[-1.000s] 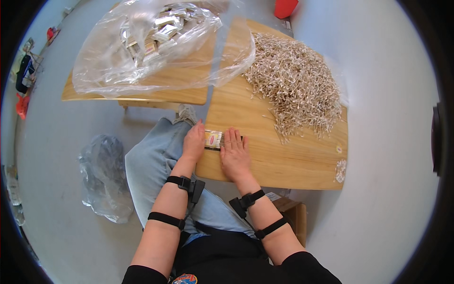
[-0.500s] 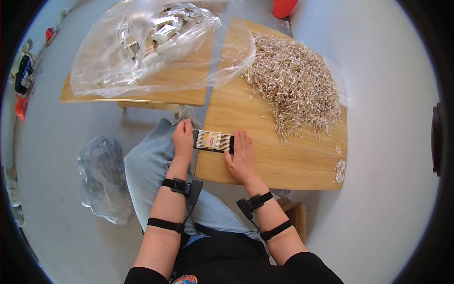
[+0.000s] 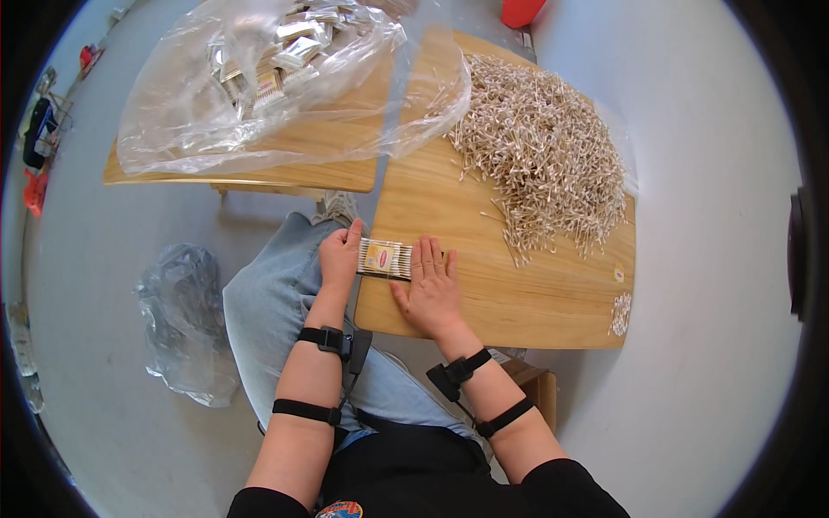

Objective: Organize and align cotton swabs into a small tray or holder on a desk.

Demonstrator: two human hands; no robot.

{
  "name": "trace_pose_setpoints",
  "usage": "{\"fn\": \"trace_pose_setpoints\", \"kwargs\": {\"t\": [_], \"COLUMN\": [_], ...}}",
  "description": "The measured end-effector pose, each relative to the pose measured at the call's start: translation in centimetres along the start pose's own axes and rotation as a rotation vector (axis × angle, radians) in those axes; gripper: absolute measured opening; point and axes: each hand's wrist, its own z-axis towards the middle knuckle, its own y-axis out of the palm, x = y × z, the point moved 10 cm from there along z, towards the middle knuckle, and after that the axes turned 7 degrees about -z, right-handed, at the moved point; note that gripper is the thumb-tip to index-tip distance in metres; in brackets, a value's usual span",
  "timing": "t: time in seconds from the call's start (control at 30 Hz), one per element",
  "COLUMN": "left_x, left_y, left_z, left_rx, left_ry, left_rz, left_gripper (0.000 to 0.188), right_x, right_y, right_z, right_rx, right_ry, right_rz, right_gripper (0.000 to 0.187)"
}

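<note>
The bare left hand (image 3: 339,256) is resting half-curled, one digit pointing forward; the bare right hand (image 3: 432,293) is lying palm-down, fingers reaching forward.

I could read no words or numbers anywhere. A yellow label (image 3: 381,257) with a red oval showed on the flat pack of cotton swabs (image 3: 401,261) at the near table's left edge, its lettering too small for me. Another yellowish label (image 3: 268,84) showed on a pack inside the clear plastic bag (image 3: 190,129). A small pale-yellow label (image 3: 618,275) lay by the table's right edge, and a colourful round emblem (image 3: 339,510) marked the black shirt (image 3: 393,466).
</note>
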Motion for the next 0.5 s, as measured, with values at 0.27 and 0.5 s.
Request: {"fn": "trace_pose_setpoints", "kwargs": {"t": [0.27,0.5], "left_x": [1.1,1.0], "left_y": [0.2,0.2], "left_z": [-0.4,-0.2], "left_rx": [-0.018,-0.021], "left_ry": [0.033,0.02], "left_rz": [-0.008,-0.063], "left_gripper": [0.058,0.058], "right_x": [-1.3,-2.2], "right_y": [0.1,-0.1], "right_z": [0.7,1.0], "right_rx": [-0.061,-0.022], "right_ry": [0.015,-0.002], "right_rz": [-0.002,0.062], "right_gripper": [0.087,0.087]}}
